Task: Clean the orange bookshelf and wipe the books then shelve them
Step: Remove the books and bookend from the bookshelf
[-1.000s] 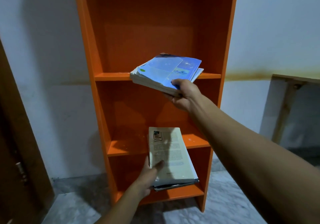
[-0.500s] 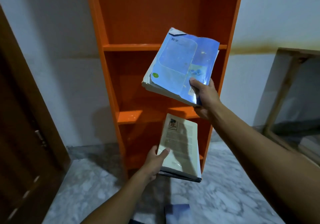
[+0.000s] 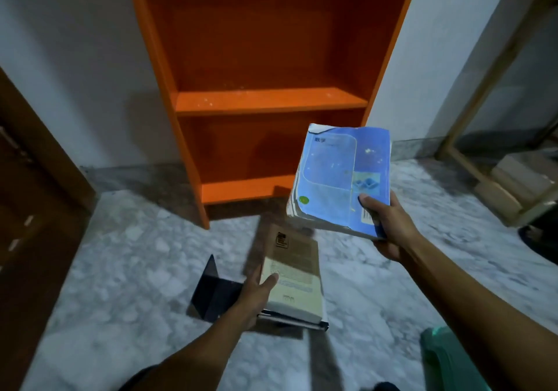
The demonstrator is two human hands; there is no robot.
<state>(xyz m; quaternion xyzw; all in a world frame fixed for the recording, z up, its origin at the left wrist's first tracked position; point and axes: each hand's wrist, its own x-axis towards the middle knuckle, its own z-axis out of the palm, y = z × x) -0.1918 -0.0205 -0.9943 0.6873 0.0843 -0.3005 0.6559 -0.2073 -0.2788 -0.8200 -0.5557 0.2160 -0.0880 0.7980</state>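
Two books are off the orange bookshelf (image 3: 265, 100) and in hand: the right hand (image 3: 389, 224) grips the near right corner of a worn blue book (image 3: 338, 179), thumb curled over its cover, while the left hand (image 3: 253, 294) clasps the left edge of a beige book (image 3: 293, 276) held low above the marble floor (image 3: 120, 254). Every visible shelf stands bare, the middle board flecked with pale specks, so emptying looks finished. By my reading, cleaning the shelves, wiping the books and shelving them all remain.
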